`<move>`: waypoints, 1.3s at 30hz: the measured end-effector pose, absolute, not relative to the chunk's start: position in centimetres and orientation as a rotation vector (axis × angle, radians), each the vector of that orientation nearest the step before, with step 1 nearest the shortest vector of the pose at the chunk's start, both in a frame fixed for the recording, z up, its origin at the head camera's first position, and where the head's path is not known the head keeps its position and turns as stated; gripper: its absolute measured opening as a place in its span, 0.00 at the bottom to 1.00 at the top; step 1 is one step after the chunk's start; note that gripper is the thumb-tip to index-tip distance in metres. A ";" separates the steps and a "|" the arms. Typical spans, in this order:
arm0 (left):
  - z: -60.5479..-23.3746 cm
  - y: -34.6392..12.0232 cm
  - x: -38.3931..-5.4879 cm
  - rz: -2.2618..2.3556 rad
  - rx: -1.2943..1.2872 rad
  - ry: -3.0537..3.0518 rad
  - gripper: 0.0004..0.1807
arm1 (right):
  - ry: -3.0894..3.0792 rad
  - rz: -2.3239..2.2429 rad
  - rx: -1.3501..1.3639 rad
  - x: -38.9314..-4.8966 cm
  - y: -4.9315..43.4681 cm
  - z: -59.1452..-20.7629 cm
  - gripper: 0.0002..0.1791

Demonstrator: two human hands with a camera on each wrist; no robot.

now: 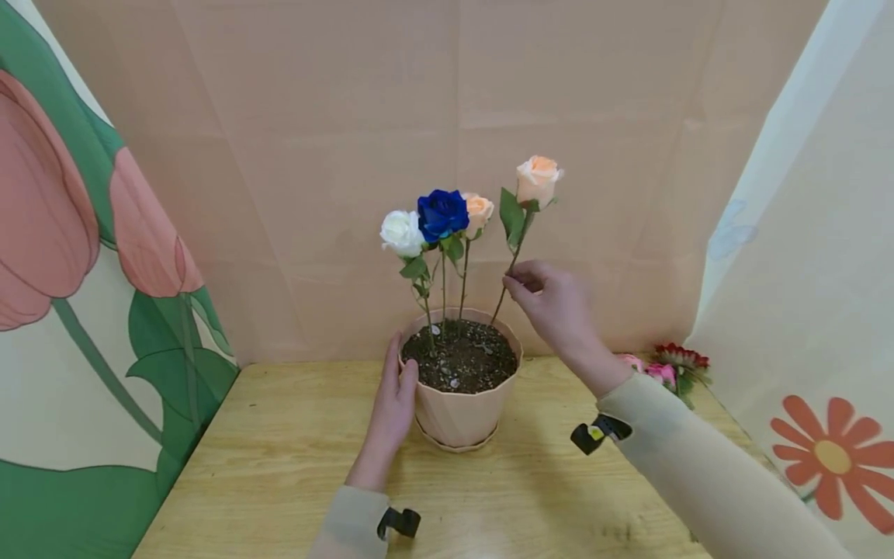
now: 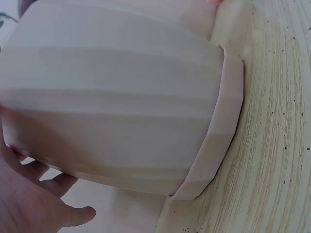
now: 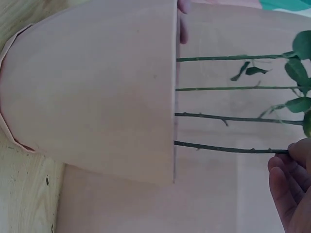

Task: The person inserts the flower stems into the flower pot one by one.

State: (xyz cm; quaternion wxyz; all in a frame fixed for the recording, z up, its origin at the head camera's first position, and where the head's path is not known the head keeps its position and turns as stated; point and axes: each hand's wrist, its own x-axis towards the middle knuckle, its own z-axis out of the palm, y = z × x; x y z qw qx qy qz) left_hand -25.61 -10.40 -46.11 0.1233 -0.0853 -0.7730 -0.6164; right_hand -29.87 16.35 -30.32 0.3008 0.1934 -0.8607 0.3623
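My right hand (image 1: 552, 303) pinches the stem of a peach rose (image 1: 538, 180), whose lower end goes down inside the rim of a pale pink flowerpot (image 1: 464, 419). In the right wrist view, thumb and fingers of that hand (image 3: 294, 182) close on the stem. My left hand (image 1: 394, 396) rests along the pot's left side with fairly straight fingers, seen also beside the pot wall (image 2: 112, 107) in the left wrist view. Standing in the dark soil (image 1: 468, 361) are a white rose (image 1: 402, 233), a blue rose (image 1: 443, 215) and another peach rose (image 1: 478, 213).
The pot stands in a saucer (image 1: 457, 447) on a wooden table (image 1: 293, 442). Pink and dark red flowers (image 1: 680, 357) lie at the table's right rear, partly behind my right forearm. A plain pinkish backdrop (image 1: 335, 116) rises behind, with printed flower panels on both sides.
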 end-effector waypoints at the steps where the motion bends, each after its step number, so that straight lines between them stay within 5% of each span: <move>1: -46.1 -10.4 -25.6 -1.796 -0.249 -2.258 0.35 | -2.290 0.966 0.516 -30.0 16.2 -30.5 0.08; 39: -46.2 -10.4 -25.8 -1.816 -0.287 -2.229 0.35 | -2.456 0.814 0.512 -32.8 13.6 -33.5 0.08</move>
